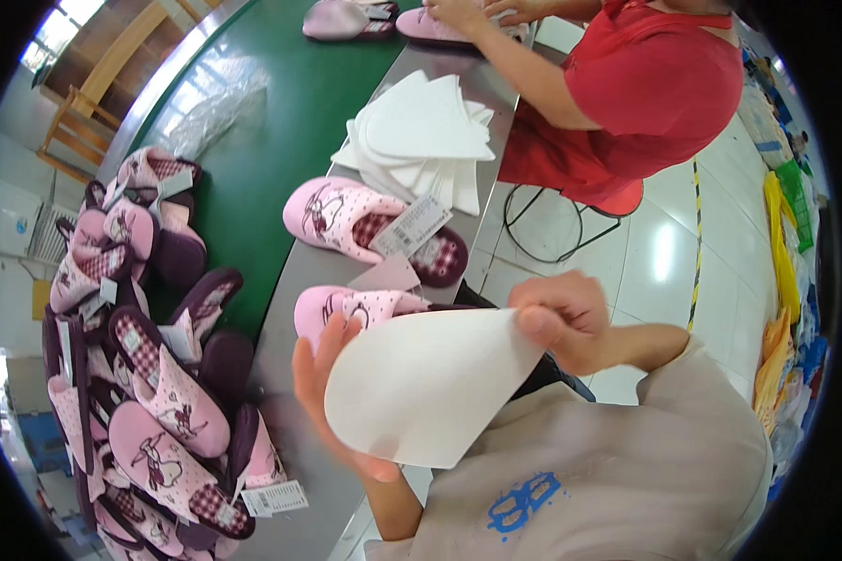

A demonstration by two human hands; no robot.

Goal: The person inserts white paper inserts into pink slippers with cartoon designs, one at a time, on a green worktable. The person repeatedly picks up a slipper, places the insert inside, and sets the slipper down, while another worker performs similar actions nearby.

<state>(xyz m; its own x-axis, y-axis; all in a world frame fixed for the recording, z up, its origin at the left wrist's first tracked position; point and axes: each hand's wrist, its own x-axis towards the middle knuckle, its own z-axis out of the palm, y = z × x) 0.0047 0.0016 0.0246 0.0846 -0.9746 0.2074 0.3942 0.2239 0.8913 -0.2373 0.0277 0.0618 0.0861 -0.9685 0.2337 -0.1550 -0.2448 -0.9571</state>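
Head view shows the person's two hands around one white paper sheet [421,383] curled into a cone, held just above the near edge of the counter [295,280]. Left hand [332,393] cups the rounded wide side from below and behind, fingers spread along its lower rim. Right hand [563,318] pinches the upper right corner between thumb and clenched fingers.

Just behind the sheet lies one pink slipper [351,307], partly hidden by it. Beyond that rests a second pink slipper [370,229] with a checked lining and one white tag across it. Farther along the metal strip sits one fanned stack of white paper sheets [426,131]; their number cannot be told.

On the left, one heap of pink and dark purple slippers [145,374] lies on the green belt [281,122], too many and too overlapped to count. One crumpled clear plastic bag [217,103] lies farther up the belt.

At the top, a second person in a red shirt [650,84] has both hands on one of two pink slippers [370,19] there.
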